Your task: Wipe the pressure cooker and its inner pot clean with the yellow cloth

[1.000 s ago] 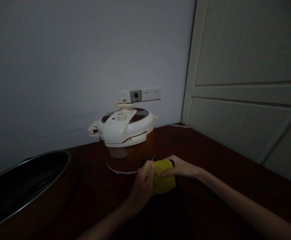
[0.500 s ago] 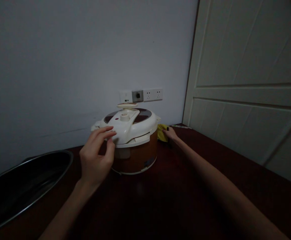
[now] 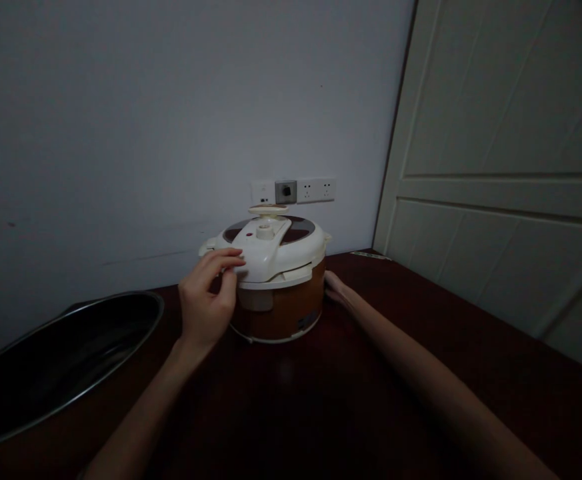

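Note:
An electric pressure cooker [image 3: 278,307], with a brown body and a white lid, stands upright on the dark red surface. Its lid is on, topped by a handle [image 3: 269,211] and a round valve knob [image 3: 265,231]. My left hand [image 3: 209,293] is at the lid's near left edge, fingers curved and thumb apart, the fingertips seeming to touch the lid. Round the right side of the cooker reaches my right hand [image 3: 334,287]. Its fingers are hidden behind the body, and so is the yellow cloth it held a moment ago.
At the lower left is a large dark pot or pan with a shiny rim [image 3: 88,393]. Wall sockets [image 3: 317,191] and a grey switch [image 3: 285,192] sit above the cooker. A panelled white door [image 3: 495,167] stands at the right. A thin patterned strip [image 3: 371,255] lies near the wall.
My right hand has moved in closer behind the cooker's right side, and the yellow cloth has gone out of sight with it. My left hand keeps its place at the lid. The view has shifted slightly.

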The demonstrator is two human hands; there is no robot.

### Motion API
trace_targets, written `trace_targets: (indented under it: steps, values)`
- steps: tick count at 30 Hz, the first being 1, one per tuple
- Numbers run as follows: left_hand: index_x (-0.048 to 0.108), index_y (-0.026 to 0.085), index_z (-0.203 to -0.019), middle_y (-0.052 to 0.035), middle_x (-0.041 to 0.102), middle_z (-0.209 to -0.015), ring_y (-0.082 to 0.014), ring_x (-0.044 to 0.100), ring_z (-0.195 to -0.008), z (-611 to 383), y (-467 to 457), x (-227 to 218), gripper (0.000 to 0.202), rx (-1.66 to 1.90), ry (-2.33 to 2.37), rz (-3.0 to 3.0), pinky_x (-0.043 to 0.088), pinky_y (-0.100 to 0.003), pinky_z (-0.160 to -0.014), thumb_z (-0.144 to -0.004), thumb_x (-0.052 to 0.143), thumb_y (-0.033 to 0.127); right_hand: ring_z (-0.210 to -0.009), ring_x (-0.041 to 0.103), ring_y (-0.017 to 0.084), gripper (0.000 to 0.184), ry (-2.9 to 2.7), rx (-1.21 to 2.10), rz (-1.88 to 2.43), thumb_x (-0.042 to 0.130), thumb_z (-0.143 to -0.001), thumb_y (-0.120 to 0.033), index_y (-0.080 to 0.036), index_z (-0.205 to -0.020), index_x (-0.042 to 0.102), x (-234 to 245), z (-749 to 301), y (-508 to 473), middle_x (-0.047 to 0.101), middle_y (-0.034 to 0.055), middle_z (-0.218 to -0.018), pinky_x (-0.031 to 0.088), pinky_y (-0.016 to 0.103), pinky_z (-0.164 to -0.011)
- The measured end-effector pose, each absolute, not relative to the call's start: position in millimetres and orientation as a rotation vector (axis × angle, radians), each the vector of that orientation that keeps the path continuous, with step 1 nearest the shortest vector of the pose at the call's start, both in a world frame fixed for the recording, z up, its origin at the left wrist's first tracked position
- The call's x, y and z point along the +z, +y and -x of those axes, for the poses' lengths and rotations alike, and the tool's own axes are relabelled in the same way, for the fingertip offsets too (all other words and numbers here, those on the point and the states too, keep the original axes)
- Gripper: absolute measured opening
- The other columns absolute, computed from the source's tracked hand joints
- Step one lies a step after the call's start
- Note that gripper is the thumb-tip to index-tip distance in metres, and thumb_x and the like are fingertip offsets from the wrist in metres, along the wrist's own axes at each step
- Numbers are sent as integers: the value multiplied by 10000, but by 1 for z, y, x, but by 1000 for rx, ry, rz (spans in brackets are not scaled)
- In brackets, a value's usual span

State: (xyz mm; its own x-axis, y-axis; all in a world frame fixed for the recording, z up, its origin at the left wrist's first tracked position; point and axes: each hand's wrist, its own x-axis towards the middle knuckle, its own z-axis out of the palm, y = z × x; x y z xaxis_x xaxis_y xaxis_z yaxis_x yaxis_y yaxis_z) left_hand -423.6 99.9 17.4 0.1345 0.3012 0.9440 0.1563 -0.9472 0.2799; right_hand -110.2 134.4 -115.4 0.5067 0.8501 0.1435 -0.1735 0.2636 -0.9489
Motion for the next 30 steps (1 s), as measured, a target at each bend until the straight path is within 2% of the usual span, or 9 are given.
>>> trace_targets:
  steps: [10,19,23,26,30]
  values:
    - [677,179,-716,-40,712,-893,-163,652,-872,418,112,10,233,1941,429,-2181,513,-393,-864,-772,470,88,-894,654,237,198,-457,807,1063,562,-743,-373,-197,-815,620,-132,146,89,717,79,-864,513,354,-816]
    - [685,188,-702,-30,718,-861,-156,660,-853,418,113,9,245,1969,439,-2168,514,-373,-853,-755,471,81,-955,639,268,210,-393,799,1033,603,-721,-353,-202,-864,630,-136,201,34,700,78,-967,502,382,-856]
    - [684,185,-695,-32,718,-853,-152,659,-845,417,113,8,245,1966,433,-2146,512,-367,-847,-756,473,76,-963,633,267,244,-395,890,984,632,-717,-349,-204,-913,625,-134,228,15,704,65,-954,500,378,-856]
    - [684,177,-704,-38,714,-859,-151,653,-854,415,110,8,244,1961,419,-2127,508,-363,-846,-761,471,73,-977,629,262,198,-342,979,979,625,-730,-319,-208,-894,626,-131,240,2,705,63,-954,496,374,-862]
    - [684,175,-745,-42,703,-934,-164,634,-902,416,100,10,237,2033,377,-2157,491,-383,-863,-750,474,64,-961,640,249,186,-292,1166,984,592,-747,-285,-192,-904,628,-125,240,-19,708,72,-948,485,372,-878]
